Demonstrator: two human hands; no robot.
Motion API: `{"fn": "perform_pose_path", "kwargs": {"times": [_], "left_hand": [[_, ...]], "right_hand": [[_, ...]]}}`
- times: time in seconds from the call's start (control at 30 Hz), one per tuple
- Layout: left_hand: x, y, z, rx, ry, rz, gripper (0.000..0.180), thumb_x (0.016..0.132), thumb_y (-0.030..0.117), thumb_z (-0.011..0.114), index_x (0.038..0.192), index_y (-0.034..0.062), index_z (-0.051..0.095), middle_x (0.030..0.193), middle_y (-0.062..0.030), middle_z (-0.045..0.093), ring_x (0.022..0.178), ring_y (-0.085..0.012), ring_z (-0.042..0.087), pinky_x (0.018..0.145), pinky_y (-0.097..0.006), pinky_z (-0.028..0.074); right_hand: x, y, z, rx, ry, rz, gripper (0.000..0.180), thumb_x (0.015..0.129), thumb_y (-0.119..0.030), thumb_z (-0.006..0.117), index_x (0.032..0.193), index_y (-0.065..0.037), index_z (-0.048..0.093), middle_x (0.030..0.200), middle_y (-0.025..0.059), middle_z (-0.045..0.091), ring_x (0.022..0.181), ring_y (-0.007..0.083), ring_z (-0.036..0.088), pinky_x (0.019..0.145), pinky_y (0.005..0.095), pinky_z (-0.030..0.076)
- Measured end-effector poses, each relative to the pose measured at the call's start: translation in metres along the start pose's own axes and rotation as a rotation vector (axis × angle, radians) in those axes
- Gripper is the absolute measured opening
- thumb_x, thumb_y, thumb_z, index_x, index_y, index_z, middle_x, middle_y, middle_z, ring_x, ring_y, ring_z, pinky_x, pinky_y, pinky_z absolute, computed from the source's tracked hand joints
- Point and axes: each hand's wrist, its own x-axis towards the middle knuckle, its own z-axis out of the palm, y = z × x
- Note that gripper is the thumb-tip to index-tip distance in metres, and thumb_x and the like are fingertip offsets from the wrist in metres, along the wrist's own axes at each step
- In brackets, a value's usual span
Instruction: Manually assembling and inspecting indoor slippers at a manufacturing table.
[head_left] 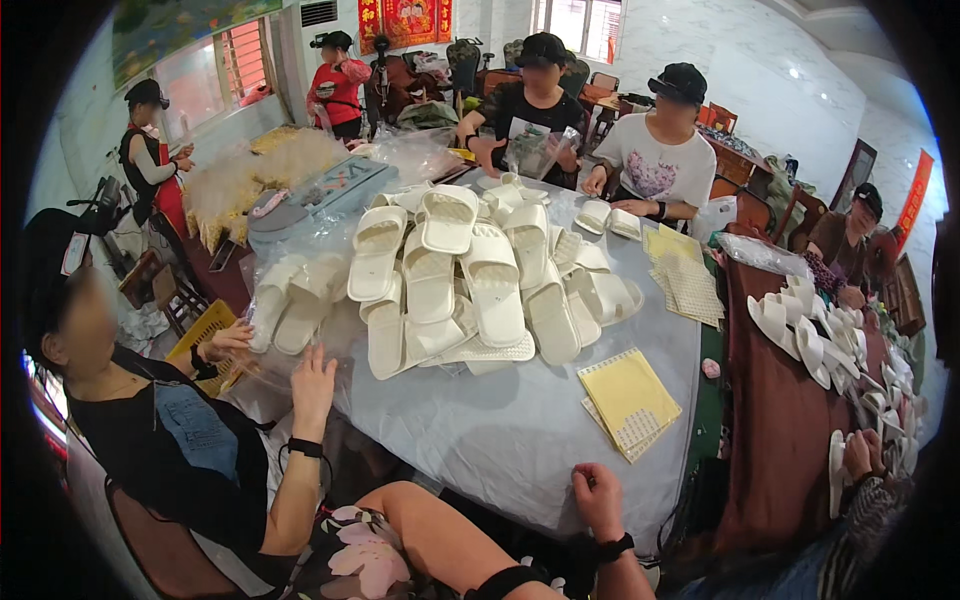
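Observation:
My right hand [598, 497], with a black band round its wrist, is at the near edge of the grey-covered table [470, 440]. Its fingers are curled closed, and no object shows in them. My left forearm [430, 535] is bent across the lower edge; past its black wristband, my left hand [545, 592] is mostly cut off, fingers hidden. Closest beyond my right hand lie yellow sticker sheets [630, 395]. A heap of white slide slippers [490, 275] fills the middle of the table. At its left, a pair of slippers [300, 305] lies in clear plastic.
To my left a co-worker's hands [314, 385] handle the bagged pair. Other people sit across the table. More sticker sheets [685, 285] lie at the far right. A brown table [775, 420] on the right bears more white slippers. A yellow crate [205, 335] stands at left.

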Motion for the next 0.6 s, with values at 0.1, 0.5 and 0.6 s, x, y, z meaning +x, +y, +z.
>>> {"fn": "perform_pose_path", "kwargs": {"times": [0.1, 0.5, 0.6], "left_hand": [[0.009, -0.011, 0.005, -0.061, -0.109, -0.032, 0.048, 0.1, 0.024, 0.049, 0.142, 0.0027, 0.042, 0.154, -0.0215, 0.028, 0.137, -0.0486, 0.029, 0.114, -0.048, 0.029], [0.036, -0.098, 0.051, -1.931, 0.024, 0.216, 0.014, 0.09, 0.016, 0.053, 0.102, 0.0123, 0.059, 0.098, -0.0072, 0.058, 0.092, -0.0238, 0.057, 0.075, -0.034, 0.048], [0.064, -0.068, 0.013, -2.188, -0.074, 0.398, 0.01, 0.089, 0.015, 0.054, 0.096, 0.0126, 0.061, 0.096, -0.007, 0.06, 0.092, -0.0224, 0.058, 0.074, -0.035, 0.048]], "right_hand": [[0.0, 0.0, 0.0, 0.023, -0.042, 0.023, 0.013, 0.086, -0.013, 0.066, 0.093, -0.002, 0.067, 0.084, 0.0156, 0.066, 0.076, 0.0309, 0.065, 0.07, 0.0376, 0.052], [-0.001, -0.003, 0.006, 0.07, -0.041, 0.02, 0.014, 0.087, -0.012, 0.065, 0.096, -0.001, 0.067, 0.083, 0.0141, 0.067, 0.072, 0.023, 0.065, 0.068, 0.033, 0.051], [-0.002, -0.002, 0.006, 0.065, -0.035, 0.037, 0.015, 0.087, -0.012, 0.065, 0.096, -0.001, 0.067, 0.084, 0.0145, 0.067, 0.072, 0.0234, 0.065, 0.068, 0.033, 0.051]]}}
